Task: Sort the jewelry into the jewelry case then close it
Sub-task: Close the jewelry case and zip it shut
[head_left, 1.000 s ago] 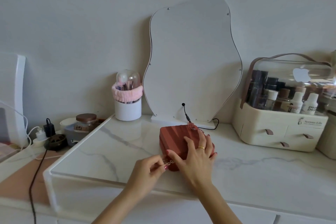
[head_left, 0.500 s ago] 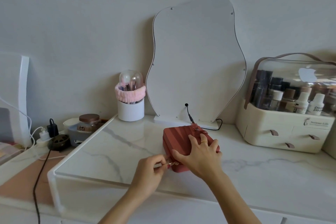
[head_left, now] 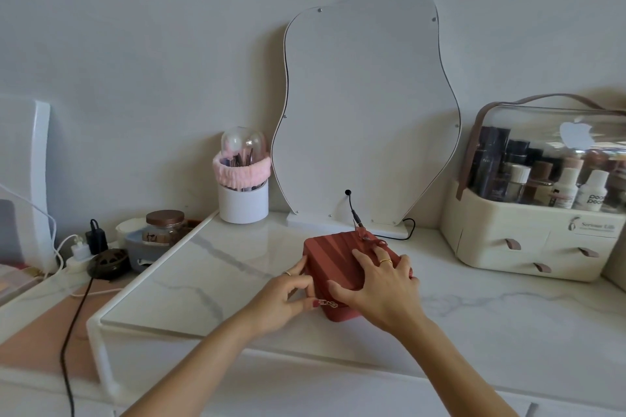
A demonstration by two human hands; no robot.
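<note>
- The red jewelry case (head_left: 342, 264) sits closed on the marble tabletop (head_left: 210, 267), in front of the wavy mirror (head_left: 366, 105).
- The right hand (head_left: 382, 288) lies flat on the lid, fingers spread, hiding the case's near right part.
- The left hand (head_left: 281, 301) pinches the metal zipper pull (head_left: 328, 303) at the case's near corner.
- The zipper track itself is too small to make out.
- The cosmetics organizer (head_left: 535, 230) is cut off at the right edge.

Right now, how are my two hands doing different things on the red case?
The right hand lies spread on top of the red jewelry case, fingers fairly straight; the left hand pinches the zipper pull at the case's near corner. The right hand's ring sits mid-finger; the left's near its index tip. Both touch the case.
</note>
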